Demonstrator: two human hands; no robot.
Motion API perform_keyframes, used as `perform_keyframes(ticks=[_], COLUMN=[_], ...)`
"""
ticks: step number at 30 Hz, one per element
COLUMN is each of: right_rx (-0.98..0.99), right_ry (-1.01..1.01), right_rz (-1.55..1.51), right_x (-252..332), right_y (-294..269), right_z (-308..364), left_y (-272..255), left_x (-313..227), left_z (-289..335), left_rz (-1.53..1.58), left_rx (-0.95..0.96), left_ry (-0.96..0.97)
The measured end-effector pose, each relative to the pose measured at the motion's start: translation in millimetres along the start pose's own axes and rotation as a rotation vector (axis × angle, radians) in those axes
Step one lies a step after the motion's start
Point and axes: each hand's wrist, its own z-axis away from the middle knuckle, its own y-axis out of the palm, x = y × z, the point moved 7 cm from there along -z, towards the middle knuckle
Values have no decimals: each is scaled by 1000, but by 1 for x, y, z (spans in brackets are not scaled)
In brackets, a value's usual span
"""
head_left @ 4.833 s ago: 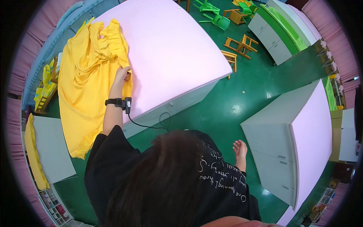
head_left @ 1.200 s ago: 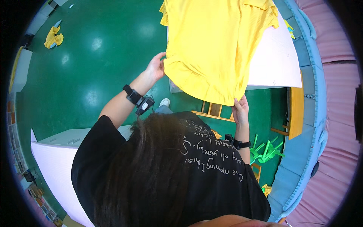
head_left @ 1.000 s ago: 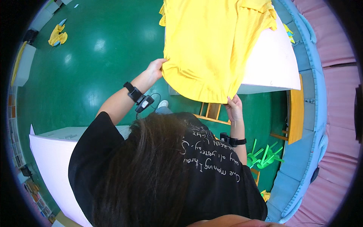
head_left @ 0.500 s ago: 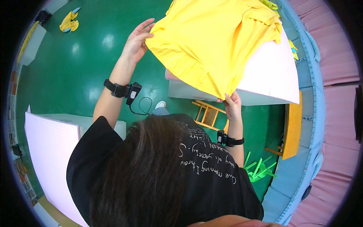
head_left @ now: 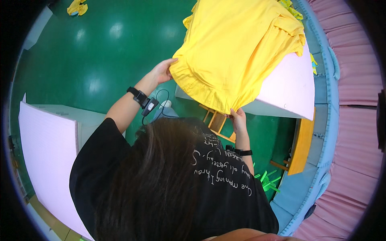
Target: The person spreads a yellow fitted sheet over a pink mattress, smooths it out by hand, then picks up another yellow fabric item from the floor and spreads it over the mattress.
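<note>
A yellow short-sleeved shirt (head_left: 229, 48) is spread over a white table (head_left: 285, 80), its gathered hem hanging past the near edge. My left hand (head_left: 163, 71) pinches the hem's left corner between thumb and fingers. At the hem's lower right end, my right hand (head_left: 238, 119) has its fingers closed on the cloth. Between the two hands the hem sags a little in a curve. Creases run up the cloth from my right hand, and a ruffled sleeve lies at the far right.
Under the table's near edge stands a wooden chair (head_left: 217, 122). A wooden bench (head_left: 302, 146) and a green plastic stool (head_left: 268, 180) are at the right, before blue padding (head_left: 321, 120). A second white table (head_left: 50, 132) stands at the left. Another yellow garment (head_left: 76, 8) lies on the green floor.
My left hand has moved right and nearer with its corner of the shirt. My right hand sits slightly nearer, still on the hem. The whole view has shifted a little.
</note>
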Motion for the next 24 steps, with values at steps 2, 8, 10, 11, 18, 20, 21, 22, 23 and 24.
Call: perform_keyframes(ticks=[2, 8, 10, 11, 18, 20, 21, 22, 23, 24], right_rx=[6, 12, 14, 3, 79, 74, 87, 97, 77, 79], right_ry=[-3, -9, -35, -43, -111, -46, -38, -31, -34, -33], right_rz=[-4, -29, -66, -66, -155, -125, -110, -97, -107, -109], right_x=[-2, 3, 10, 12, 3, -20, -35, -43, -49, -51], right_y=[-1, 7, 12, 11, 23, 33, 33, 36, 34, 35], right_z=[-3, 2, 9, 10, 15, 15, 10, 8, 6, 5], left_y=[19, 21, 25, 23, -6, -11, -10, -5, 0, -3], left_x=[2, 9, 7, 7, 26, 36, 38, 40, 39, 39], left_z=[11, 0, 2, 4, -3, -4, -4, -3, -1, 0], left_rz=[29, -197, -301, -301, -48, 5, 54, 102, 145, 143], left_rx=[27, 65, 103, 106, -22, -70, -55, -39, -18, -21], left_ry=[-44, -44, -15, -3, 230, 207, 176, 142, 141, 142])
